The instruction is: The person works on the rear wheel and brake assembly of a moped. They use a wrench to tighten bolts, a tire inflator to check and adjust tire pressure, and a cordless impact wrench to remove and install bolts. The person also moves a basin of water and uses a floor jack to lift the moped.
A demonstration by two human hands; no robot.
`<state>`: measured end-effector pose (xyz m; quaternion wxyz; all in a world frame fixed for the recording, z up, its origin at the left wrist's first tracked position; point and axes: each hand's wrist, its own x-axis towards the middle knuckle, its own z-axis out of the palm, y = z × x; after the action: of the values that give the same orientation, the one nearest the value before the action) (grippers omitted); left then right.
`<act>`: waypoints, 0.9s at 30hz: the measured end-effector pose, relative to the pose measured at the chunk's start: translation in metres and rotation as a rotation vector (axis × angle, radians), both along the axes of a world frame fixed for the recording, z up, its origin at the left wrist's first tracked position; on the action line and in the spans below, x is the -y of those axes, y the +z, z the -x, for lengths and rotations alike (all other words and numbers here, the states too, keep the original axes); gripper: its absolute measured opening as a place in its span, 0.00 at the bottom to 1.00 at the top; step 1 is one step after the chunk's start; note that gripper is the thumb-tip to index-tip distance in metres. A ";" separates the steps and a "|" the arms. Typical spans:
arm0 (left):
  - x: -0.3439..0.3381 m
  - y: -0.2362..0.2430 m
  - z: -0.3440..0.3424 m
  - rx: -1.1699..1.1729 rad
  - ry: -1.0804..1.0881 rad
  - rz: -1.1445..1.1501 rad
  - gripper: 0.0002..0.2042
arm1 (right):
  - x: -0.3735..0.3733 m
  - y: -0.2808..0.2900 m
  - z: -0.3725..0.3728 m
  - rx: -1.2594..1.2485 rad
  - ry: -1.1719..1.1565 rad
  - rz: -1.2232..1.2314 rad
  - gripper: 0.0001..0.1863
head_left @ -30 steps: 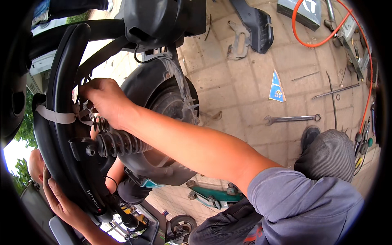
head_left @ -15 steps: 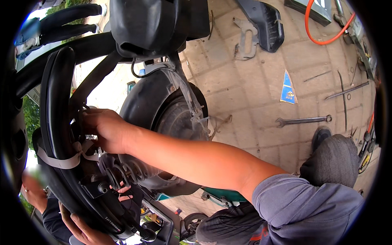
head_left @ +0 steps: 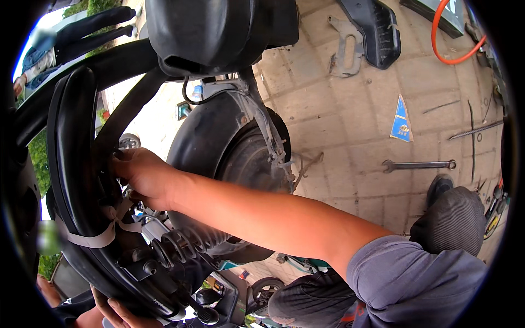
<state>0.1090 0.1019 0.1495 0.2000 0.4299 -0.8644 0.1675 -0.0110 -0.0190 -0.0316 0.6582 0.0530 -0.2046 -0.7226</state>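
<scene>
My right hand (head_left: 139, 176) reaches into the frame behind the upright black padded bar (head_left: 74, 147), its fingers curled on a part I cannot make out. A pale strap (head_left: 93, 236) is tied round the bar beside it. Below are a coil-spring shock absorber (head_left: 180, 245) and a black bracket (head_left: 142, 265). My left hand (head_left: 117, 311) wraps its fingers round the lower end of the bar. Behind my right arm stands a black wheel (head_left: 246, 158) with a scuffed grey metal arm (head_left: 265, 131) along it, under a black plastic housing (head_left: 208, 33).
On the paving lie a wrench (head_left: 418, 164), metal rods (head_left: 473, 147), a blue paper triangle (head_left: 401, 126), a black cover (head_left: 380, 41), a metal plate (head_left: 344, 52) and an orange hose (head_left: 459, 57). A co-worker's arm (head_left: 82, 320) is at lower left; another person's legs (head_left: 93, 41) show at top left.
The bar, strap and both my hands sit lower in the view than a second ago. The floor items have shifted right. The co-worker at lower left has dropped mostly out of sight.
</scene>
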 end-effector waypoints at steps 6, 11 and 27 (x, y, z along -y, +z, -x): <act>-0.002 0.001 -0.002 -0.012 0.000 -0.036 0.24 | 0.015 0.000 -0.016 -0.415 -0.536 -0.367 0.12; -0.003 0.002 0.001 -0.013 0.022 -0.037 0.22 | -0.006 -0.002 -0.004 -0.628 -0.575 -0.415 0.12; -0.001 0.002 0.004 0.099 -0.087 0.002 0.21 | -0.030 -0.009 -0.009 -0.574 -0.517 -0.436 0.14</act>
<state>0.1050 0.1027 0.1516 0.1644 0.3830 -0.8909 0.1804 -0.0025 0.0115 -0.0404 0.4596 -0.0654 0.1371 -0.8750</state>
